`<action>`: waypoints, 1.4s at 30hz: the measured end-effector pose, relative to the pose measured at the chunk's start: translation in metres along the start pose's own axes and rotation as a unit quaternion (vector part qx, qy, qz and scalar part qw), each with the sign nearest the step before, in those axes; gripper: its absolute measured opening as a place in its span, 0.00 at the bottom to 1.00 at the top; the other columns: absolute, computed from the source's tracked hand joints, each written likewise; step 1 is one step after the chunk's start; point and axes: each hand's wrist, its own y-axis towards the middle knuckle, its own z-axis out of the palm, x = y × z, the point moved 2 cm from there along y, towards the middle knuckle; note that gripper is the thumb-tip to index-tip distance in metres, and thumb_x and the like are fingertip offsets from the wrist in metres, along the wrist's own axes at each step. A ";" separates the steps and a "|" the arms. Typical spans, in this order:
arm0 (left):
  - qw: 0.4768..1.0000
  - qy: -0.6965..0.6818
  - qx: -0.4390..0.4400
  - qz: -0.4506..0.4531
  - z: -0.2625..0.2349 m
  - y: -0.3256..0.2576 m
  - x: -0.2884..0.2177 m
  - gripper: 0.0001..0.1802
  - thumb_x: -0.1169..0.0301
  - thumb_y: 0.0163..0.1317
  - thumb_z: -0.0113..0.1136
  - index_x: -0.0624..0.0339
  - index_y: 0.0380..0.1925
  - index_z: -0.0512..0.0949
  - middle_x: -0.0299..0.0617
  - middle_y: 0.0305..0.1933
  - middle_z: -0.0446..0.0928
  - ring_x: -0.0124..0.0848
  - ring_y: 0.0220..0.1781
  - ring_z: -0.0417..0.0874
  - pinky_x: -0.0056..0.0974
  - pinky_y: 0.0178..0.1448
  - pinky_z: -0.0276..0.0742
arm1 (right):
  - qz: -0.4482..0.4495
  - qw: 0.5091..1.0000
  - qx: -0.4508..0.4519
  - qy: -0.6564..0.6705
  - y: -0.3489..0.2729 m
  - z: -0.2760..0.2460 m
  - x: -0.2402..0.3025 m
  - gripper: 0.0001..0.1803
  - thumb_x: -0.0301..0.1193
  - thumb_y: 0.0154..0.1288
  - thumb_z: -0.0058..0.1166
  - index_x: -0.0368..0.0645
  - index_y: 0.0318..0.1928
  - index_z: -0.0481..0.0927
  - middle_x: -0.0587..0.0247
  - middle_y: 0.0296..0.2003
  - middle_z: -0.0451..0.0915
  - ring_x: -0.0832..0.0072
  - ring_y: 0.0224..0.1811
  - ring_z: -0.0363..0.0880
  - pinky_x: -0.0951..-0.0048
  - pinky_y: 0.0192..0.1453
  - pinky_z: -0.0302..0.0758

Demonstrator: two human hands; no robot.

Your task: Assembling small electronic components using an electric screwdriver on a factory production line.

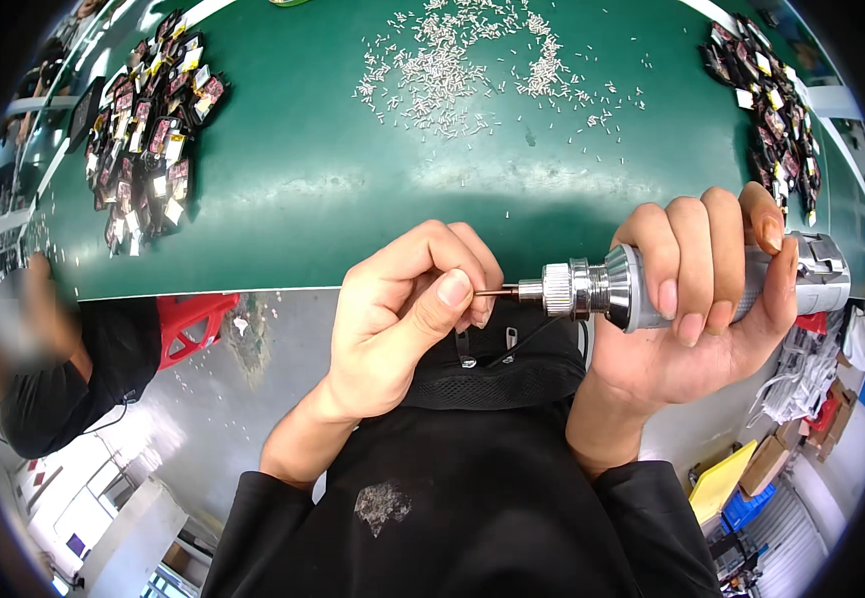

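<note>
A silver and grey electric screwdriver point(642, 287) lies level in front of me, its bit pointing left. My right hand point(707, 289) is wrapped round its body. The thin bit point(497, 292) runs from the knurled chuck point(558, 289) into the fingertips of my left hand point(413, 314). Thumb and fingers of that hand are pinched together at the bit's tip. Whether a small screw sits between those fingertips is hidden. Both hands are held near the front edge of the green table point(303, 239).
Many small loose screws point(442, 75) are scattered over the table's far middle. Piles of small black parts with white and yellow labels lie at the left point(153, 140) and right point(766, 110). Another person point(84, 359) sits at the left beside a red stool point(193, 324).
</note>
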 end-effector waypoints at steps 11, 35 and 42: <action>0.905 0.391 -0.001 0.166 0.003 0.008 -0.008 0.06 0.82 0.57 0.54 0.67 0.23 0.70 0.43 0.24 0.71 0.32 0.24 0.72 0.34 0.31 0.68 | -0.002 0.997 0.015 -0.076 -0.001 -0.008 -0.001 0.07 0.32 0.68 0.43 0.41 0.37 0.68 0.75 0.13 0.61 0.85 0.12 0.57 0.80 0.23 0.61; 0.554 0.765 -0.322 -0.063 -0.345 0.255 -0.193 0.29 0.50 0.53 0.62 0.68 0.41 0.75 0.59 0.42 0.78 0.50 0.48 0.79 0.42 0.53 0.72 | 0.071 0.989 -0.119 -0.059 -0.011 -0.026 -0.044 0.08 0.31 0.68 0.41 0.44 0.33 0.60 0.71 0.13 0.58 0.83 0.12 0.56 0.76 0.22 0.63; 0.428 0.854 -0.298 -0.007 -0.388 0.277 -0.203 0.22 0.59 0.54 0.63 0.68 0.38 0.74 0.58 0.38 0.78 0.50 0.44 0.79 0.46 0.50 0.74 | 0.090 0.988 -0.114 -0.042 -0.005 -0.026 -0.049 0.08 0.31 0.65 0.43 0.44 0.32 0.59 0.70 0.13 0.58 0.81 0.12 0.58 0.75 0.22 0.64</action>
